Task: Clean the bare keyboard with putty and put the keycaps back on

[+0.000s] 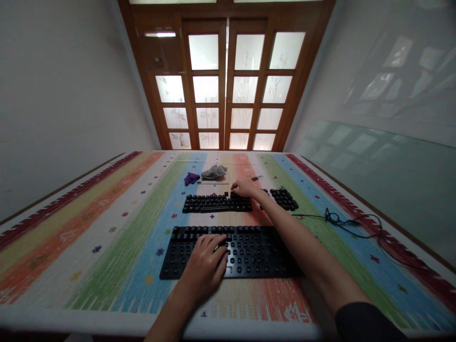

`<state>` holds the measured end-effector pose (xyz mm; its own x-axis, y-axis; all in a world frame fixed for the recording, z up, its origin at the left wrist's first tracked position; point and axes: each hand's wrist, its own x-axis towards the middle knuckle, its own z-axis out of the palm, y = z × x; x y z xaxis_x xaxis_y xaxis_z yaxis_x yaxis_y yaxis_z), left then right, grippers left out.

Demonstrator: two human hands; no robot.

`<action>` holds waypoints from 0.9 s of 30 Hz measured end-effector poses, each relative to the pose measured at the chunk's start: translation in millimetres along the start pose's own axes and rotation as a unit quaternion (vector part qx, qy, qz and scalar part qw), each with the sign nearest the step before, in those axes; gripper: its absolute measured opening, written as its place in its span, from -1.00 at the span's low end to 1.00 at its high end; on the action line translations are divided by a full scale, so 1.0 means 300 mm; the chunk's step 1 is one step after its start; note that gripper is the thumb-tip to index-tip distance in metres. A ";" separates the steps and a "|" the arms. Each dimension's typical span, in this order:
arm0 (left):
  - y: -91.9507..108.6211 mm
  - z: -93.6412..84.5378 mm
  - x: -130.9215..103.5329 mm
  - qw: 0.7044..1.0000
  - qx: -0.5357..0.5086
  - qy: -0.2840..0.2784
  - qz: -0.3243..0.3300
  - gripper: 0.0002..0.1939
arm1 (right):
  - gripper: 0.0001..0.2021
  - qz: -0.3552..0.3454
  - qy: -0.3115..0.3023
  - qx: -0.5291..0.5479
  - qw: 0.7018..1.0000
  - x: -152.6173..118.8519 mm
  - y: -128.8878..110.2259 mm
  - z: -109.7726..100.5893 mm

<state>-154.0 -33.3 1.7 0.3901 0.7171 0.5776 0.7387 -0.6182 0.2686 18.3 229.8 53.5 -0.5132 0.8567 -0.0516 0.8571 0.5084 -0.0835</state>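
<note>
A black keyboard base (245,273) lies near the table's front edge, keycaps along its top row and bare switches below. My left hand (208,256) rests on its middle left part, fingers a little spread, nothing seen in them. Behind the base, loose black keycaps (215,209) lie in keyboard order. My right hand (242,188) reaches to the back edge of those keycaps, its fingers bent together; what they hold, if anything, is too small to make out. One separate keycap (226,194) lies just left of it. More loose keycaps (284,198) are grouped to the right.
Behind the keycaps lie a grey cloth (214,172), a purple cloth (191,178), a thin stick (213,183) and a small wire tool (256,178). A black cable (344,221) curls on the right of the striped tablecloth (142,232). Walls flank the table.
</note>
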 end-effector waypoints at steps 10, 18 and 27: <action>0.001 -0.003 0.003 1.000 -0.005 -0.004 -0.001 -0.82 | -0.67 0.008 -0.049 0.014 0.999 0.009 -0.001 0.017; -0.001 -0.001 -0.001 1.000 -0.006 0.000 -0.003 -0.83 | -0.67 0.013 -0.056 0.021 0.998 0.013 0.000 0.018; 0.002 -0.002 -0.001 1.000 -0.007 -0.007 -0.006 -0.83 | -0.74 0.018 -0.011 0.053 0.998 -0.003 -0.010 0.020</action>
<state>-154.1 -34.2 2.2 0.3894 0.7285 0.5636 0.7351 -0.6145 0.2865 15.9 227.1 47.7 -0.4843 0.8714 -0.0778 0.8658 0.4646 -0.1857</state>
